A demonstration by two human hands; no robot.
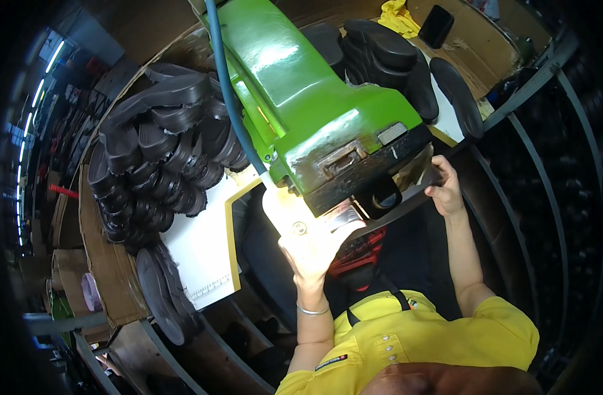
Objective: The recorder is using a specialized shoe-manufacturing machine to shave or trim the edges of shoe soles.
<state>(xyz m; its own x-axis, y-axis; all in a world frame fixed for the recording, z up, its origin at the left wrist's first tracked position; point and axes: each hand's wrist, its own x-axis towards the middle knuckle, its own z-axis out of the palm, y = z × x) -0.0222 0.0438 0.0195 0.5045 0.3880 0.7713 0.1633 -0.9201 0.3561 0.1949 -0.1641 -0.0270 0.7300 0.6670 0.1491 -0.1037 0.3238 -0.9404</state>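
Observation:
A dark shoe sole (407, 206) spans the gap under the head of a green machine (314, 99), held at both ends. My right hand (448, 187) is closed on its right end, thumb below and fingers above. My left hand (311, 253) grips the left end, thumb stretched along the edge; strong lamp light washes out its fingers. A black guard or knob (382, 196) at the front of the machine head stands close above the sole. The middle of the sole is partly hidden by the machine head.
Many dark soles with ragged edges are piled (163, 145) at the left on a white table (202, 253), others stacked (380, 52) behind the machine. A pair of soles (160, 289) leans at the table's left edge. A blue hose (225, 85) runs down beside the machine. A yellow cloth (399, 16) lies at the back.

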